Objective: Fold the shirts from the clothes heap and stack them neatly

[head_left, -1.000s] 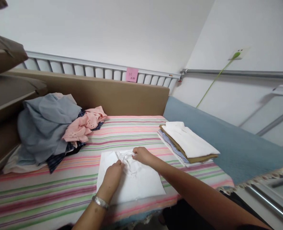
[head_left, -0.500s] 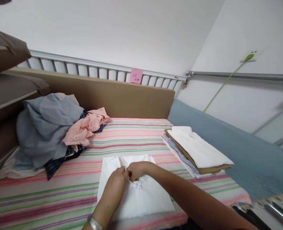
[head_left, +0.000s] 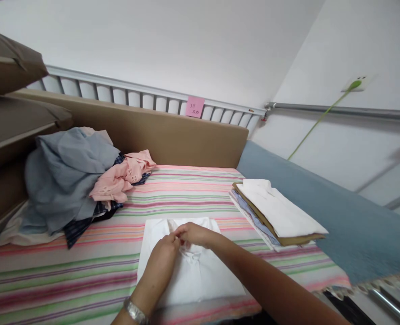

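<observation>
A white shirt (head_left: pixel 200 275), folded to a near rectangle, lies flat in front of me on the striped cloth (head_left: pixel 67 280). My left hand (head_left: pixel 164 253) is closed at the left side of its collar, fingers pinching the fabric. Touching it, my right hand (head_left: pixel 193 235) is closed at the collar too, wrist bent over the neck opening. The fingertips of both hands meet there and partly hide the collar. A metal watch band (head_left: pixel 135 311) circles my left wrist.
Rumpled clothes in grey-blue (head_left: pixel 74 167) and pink (head_left: pixel 125 176) lie at left, beside brown cushions (head_left: pixel 17 122). A stack of folded clothes (head_left: pixel 277 207) is at right. Behind stand a tan board (head_left: pixel 186 144) and a white railing bearing a pink note (head_left: pixel 195 107). Blue padding (head_left: pixel 294 185) borders the right.
My right hand has lifted slightly at the collar, its fingers now nearer the left fingertips. The shirt stays where it was, and the view has shifted a little.
</observation>
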Action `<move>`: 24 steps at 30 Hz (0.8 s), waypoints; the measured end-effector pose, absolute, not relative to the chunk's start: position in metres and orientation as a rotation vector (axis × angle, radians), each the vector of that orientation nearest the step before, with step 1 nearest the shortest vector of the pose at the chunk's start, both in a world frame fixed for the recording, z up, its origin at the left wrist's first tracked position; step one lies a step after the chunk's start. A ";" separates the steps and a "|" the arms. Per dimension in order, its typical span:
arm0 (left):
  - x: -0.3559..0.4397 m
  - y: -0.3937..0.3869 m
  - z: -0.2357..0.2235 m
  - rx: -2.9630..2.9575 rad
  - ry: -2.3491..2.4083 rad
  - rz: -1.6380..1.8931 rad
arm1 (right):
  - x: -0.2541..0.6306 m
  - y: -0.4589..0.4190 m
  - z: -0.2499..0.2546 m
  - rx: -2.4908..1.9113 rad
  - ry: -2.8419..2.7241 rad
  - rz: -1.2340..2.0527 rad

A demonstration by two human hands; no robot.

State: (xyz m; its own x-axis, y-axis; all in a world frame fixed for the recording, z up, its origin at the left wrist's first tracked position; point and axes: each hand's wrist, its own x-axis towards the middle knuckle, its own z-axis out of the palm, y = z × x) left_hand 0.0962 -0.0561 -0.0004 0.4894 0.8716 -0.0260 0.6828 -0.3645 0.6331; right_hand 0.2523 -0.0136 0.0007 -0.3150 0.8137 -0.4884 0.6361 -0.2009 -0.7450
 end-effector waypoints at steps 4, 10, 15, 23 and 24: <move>0.096 -0.054 -0.003 2.383 1.301 0.329 | 0.256 -0.011 0.007 -1.871 -2.105 1.587; 0.096 -0.055 -0.001 2.538 1.325 0.230 | 0.262 -0.014 0.031 -1.786 -1.849 1.375; 0.096 -0.055 -0.008 2.487 1.333 0.310 | 0.251 -0.027 0.010 -1.384 -1.441 1.813; 0.096 -0.056 -0.007 2.432 1.320 0.360 | 0.252 -0.022 0.002 -1.513 -1.411 2.085; 0.096 -0.056 -0.008 2.428 1.327 0.349 | 0.255 -0.021 0.006 -1.560 -1.443 2.076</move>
